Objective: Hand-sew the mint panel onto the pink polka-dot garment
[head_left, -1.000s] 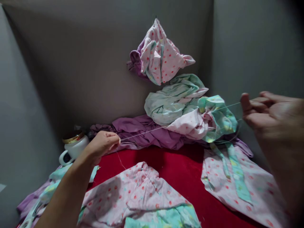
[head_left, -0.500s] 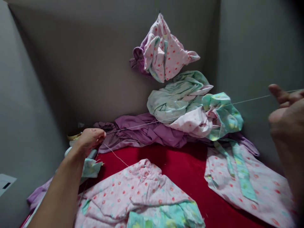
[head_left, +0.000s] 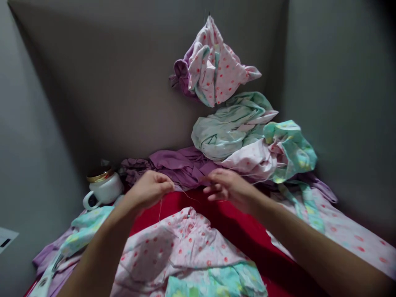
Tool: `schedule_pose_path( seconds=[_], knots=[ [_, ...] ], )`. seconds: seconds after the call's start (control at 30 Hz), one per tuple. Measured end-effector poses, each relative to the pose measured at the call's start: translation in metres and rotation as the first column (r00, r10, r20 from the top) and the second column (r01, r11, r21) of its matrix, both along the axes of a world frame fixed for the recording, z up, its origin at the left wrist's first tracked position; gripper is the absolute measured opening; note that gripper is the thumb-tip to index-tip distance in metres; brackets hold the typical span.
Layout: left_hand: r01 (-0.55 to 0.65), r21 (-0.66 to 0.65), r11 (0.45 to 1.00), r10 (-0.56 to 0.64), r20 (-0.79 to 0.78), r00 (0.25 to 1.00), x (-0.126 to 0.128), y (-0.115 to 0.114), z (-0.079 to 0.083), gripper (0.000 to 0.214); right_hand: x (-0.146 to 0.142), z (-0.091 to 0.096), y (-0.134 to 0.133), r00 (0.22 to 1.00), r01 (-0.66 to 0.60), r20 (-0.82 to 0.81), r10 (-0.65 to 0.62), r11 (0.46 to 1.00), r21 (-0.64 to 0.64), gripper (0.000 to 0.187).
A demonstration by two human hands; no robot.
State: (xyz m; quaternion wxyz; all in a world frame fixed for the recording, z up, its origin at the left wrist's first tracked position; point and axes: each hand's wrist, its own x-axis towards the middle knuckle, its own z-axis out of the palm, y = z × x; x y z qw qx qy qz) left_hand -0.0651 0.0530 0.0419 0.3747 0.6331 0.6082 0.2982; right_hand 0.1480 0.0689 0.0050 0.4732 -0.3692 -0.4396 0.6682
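Grey wall [head_left: 123,82] behind and beyond both hands. Red surface [head_left: 235,227] below them. Pink spotted cloth [head_left: 182,243] with a green printed section lies on it, just nearer the wearer than the hands, gathered at its top point below the gap between them. Second spotted cloth [head_left: 349,239] lies to the right of the right hand, partly behind that forearm. Purple cloth [head_left: 182,165] heaped just beyond both hands, along the wall foot. Pale green bundle [head_left: 222,132] beyond and above the right hand. Hanging cloth [head_left: 227,78], pink spotted with purple, higher still on the wall. Green printed piece [head_left: 89,225] left of the left hand, next to the forearm. Left hand [head_left: 153,187]: fingertips pinched together on thread. Right hand [head_left: 230,185]: fingers loosely curled, blurred, facing the left hand, not touching it; can't tell if it grips the thread. White mug [head_left: 108,189], gold band at top, left of and beyond the left hand. Thin thread [head_left: 187,194] sags from the left fingertips toward the right hand; another strand dangles below the left hand.
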Motion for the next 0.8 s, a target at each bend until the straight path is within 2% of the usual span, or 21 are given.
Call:
schedule_pose_path(
  seconds=[0.1, 0.17, 0.33, 0.53, 0.67, 0.8],
  knots=[
    [0.158, -0.042, 0.986, -0.158, 0.003, 0.987, 0.023, -0.006, -0.012, 0.018, -0.027, -0.013, -0.015, 0.986, -0.167, 0.013, 0.168, 0.984, -0.061, 0.010],
    [0.209, -0.054, 0.976, -0.209, 0.004, 0.978, 0.030, -0.008, -0.017, 0.018, -0.031, -0.015, -0.020, 0.982, -0.188, 0.014, 0.189, 0.980, -0.058, 0.013],
    [0.179, -0.064, 0.982, -0.180, -0.011, 0.984, 0.026, -0.002, -0.016, 0.012, -0.014, -0.008, -0.012, 1.000, 0.007, -0.022, -0.007, 1.000, 0.022, 0.024],
    [0.040, -0.032, 0.999, -0.042, -0.062, 0.997, 0.003, 0.009, -0.009, 0.013, 0.018, 0.005, 0.009, 0.970, 0.233, -0.097, -0.224, 0.968, 0.094, 0.026],
    [-0.019, -0.021, 1.000, 0.018, -0.062, 0.998, -0.012, 0.013, -0.005, 0.012, 0.038, 0.015, 0.016, 0.947, 0.311, -0.120, -0.297, 0.942, 0.128, 0.025],
    [-0.055, -0.035, 0.998, 0.055, -0.015, 0.998, -0.021, 0.014, 0.000, 0.015, 0.047, 0.017, 0.018, 0.956, 0.291, -0.090, -0.280, 0.945, 0.151, 0.027]
  ],
)
